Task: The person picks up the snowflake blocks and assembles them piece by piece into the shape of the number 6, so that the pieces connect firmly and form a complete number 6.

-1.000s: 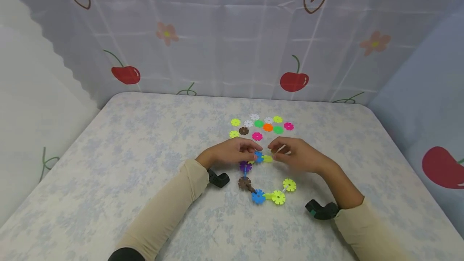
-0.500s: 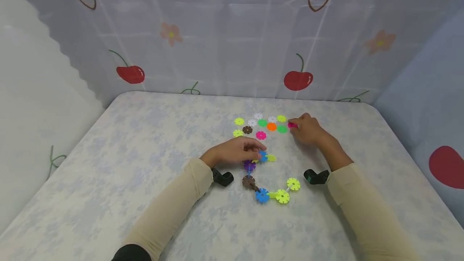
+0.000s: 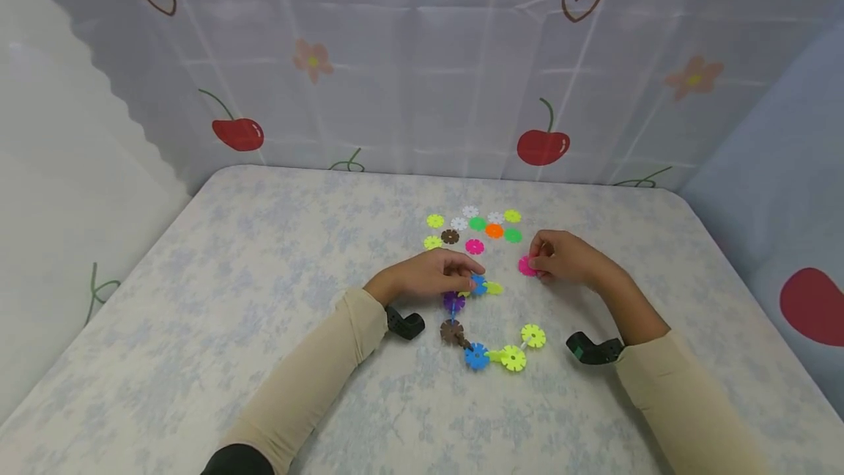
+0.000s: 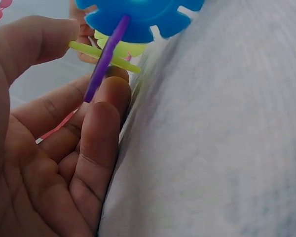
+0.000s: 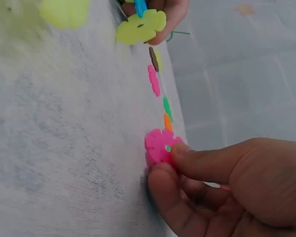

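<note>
In the head view a chain of interlocking snowflake discs curves across the table, with a purple disc (image 3: 454, 303), a brown disc (image 3: 451, 331), a blue disc (image 3: 478, 356) and a yellow-green disc (image 3: 533, 336) along it. My left hand (image 3: 431, 273) holds the chain's far end. In the left wrist view its thumb and fingertips are at a yellow-green disc (image 4: 85, 48) slotted by the purple disc (image 4: 106, 61), under a blue disc (image 4: 138, 19). Right of the chain, my right hand (image 3: 567, 256) pinches a pink disc (image 3: 526, 265) between thumb and fingers, also seen upright in the right wrist view.
Loose discs lie behind the hands: an orange disc (image 3: 494, 231), a pink disc (image 3: 475, 246), a brown disc (image 3: 450, 237), and several green, white and yellow ones. A printed curtain (image 3: 409, 79) hangs behind the patterned table (image 3: 264, 240).
My right hand left the chain's end, reached the pink disc at the right of the loose group, took it, and brought it back toward the chain. The left hand stays at the chain.
</note>
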The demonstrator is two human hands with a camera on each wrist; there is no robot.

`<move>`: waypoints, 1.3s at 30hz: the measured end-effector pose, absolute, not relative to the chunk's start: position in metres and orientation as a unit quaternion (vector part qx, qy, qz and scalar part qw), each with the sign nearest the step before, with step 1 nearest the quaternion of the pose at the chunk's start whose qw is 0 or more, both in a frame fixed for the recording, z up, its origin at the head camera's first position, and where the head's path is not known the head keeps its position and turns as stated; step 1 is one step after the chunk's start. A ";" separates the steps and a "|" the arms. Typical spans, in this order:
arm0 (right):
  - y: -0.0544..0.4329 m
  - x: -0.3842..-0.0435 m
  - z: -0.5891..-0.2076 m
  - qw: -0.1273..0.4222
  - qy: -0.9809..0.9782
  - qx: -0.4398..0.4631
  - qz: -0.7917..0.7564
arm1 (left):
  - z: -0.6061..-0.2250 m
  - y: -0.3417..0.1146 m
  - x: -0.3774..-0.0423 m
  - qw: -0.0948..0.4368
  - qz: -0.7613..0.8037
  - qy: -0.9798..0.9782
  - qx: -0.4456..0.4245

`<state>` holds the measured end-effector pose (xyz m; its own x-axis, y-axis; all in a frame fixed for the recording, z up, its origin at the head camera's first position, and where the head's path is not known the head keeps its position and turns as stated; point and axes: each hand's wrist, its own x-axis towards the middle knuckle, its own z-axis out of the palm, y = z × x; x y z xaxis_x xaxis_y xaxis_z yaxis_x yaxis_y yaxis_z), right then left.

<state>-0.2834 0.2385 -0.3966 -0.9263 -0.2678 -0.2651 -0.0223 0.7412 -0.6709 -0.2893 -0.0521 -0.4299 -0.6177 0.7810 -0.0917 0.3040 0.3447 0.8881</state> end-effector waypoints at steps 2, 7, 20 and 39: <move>0.238 -0.275 -0.395 0.202 0.891 -0.082 -0.397 | -0.429 -0.052 -0.290 0.263 0.452 0.777 0.349; 0.233 -0.257 -0.393 0.244 0.838 -0.106 -0.476 | -0.428 -0.051 -0.291 0.259 0.450 0.779 0.352; 0.218 -0.249 -0.398 0.248 0.819 -0.061 -0.514 | -0.428 -0.052 -0.291 0.252 0.437 0.791 0.346; 0.221 -0.251 -0.412 0.272 0.789 -0.057 -0.548 | -0.430 -0.053 -0.294 0.261 0.442 0.783 0.352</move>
<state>-0.2512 0.2212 -0.4116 -0.8452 -0.3885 -0.3671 0.2084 0.3930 -0.8956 -0.2940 -0.0535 -0.4302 -0.6158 0.7818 -0.0978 0.3206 0.3619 0.8754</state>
